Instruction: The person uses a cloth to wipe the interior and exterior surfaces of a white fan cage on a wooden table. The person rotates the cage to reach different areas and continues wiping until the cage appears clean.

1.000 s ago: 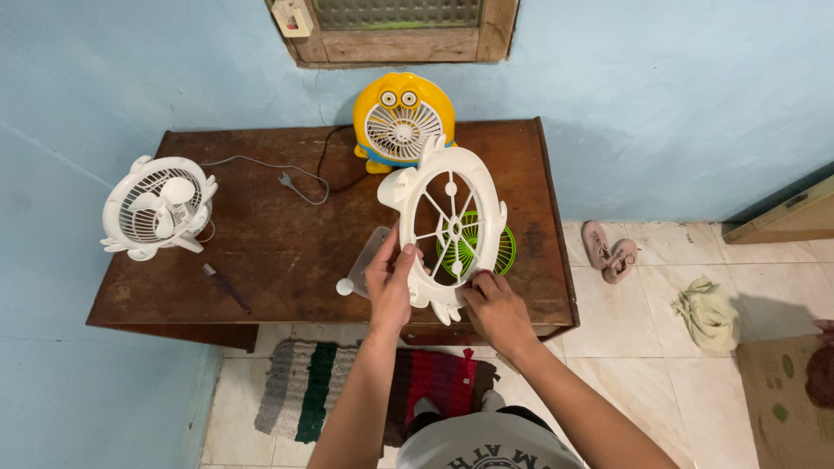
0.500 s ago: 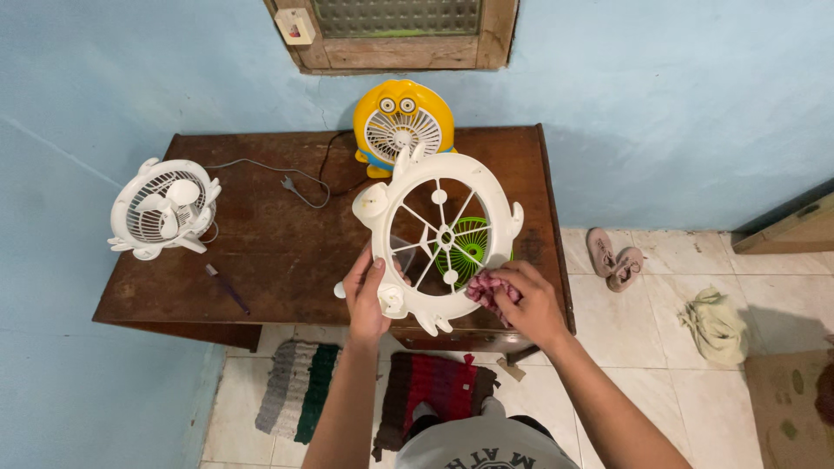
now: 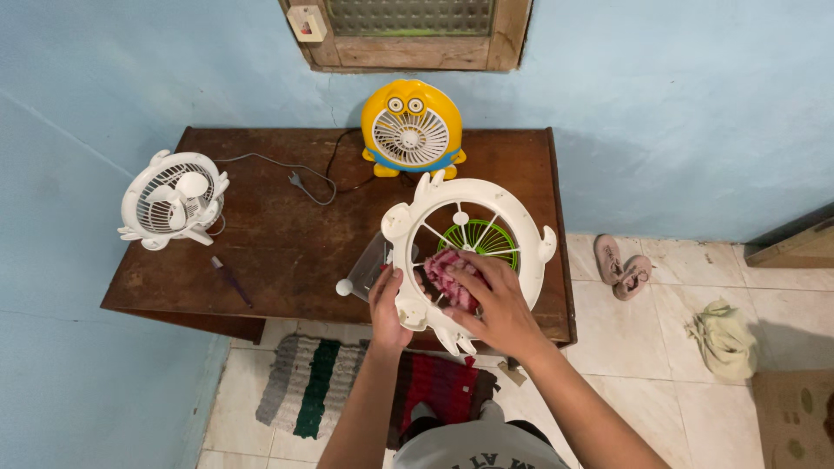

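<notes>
A white fan grille is held tilted above the front edge of a dark wooden table. The left hand is closed on its lower-left rim; the right hand is pressed, fingers spread, on a pink cloth against the spokes. The grille looks light, stiff plastic with thin breakable spokes, best gripped at the rim. A green grille, yellow fan and white fan are seen on the table, under a blue wall, over a tiled floor.
</notes>
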